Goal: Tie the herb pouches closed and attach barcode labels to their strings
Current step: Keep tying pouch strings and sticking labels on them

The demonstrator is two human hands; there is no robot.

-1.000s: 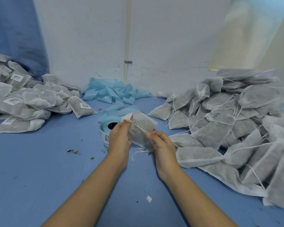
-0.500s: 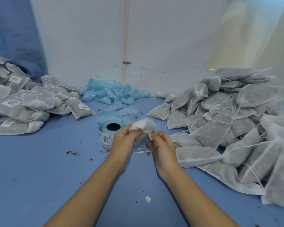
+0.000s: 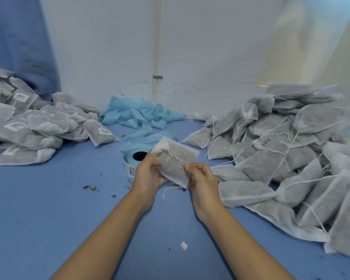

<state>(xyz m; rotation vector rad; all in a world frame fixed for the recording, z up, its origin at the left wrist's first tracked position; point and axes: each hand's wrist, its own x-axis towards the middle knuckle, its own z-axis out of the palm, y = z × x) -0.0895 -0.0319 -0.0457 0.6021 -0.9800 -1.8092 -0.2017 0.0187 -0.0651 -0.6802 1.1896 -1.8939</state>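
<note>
Two bare hands hold one herb pouch [image 3: 175, 161] above the middle of a blue table [image 3: 49, 219]. The left hand [image 3: 148, 174] grips the pouch's left edge with curled fingers; the right hand [image 3: 202, 181] pinches its string [image 3: 177, 157] at the pouch's right side. A label roll [image 3: 132, 158] sits just behind the left hand. Labelled pouches [image 3: 38, 126] pile at the table's left edge, unlabelled pouches [image 3: 281, 158] at its right edge, and blue backing tape [image 3: 141, 115] lies at the far edge.

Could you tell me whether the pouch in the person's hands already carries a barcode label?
No, the pouch held between the left hand and right hand shows only plain fabric and white string.
</note>
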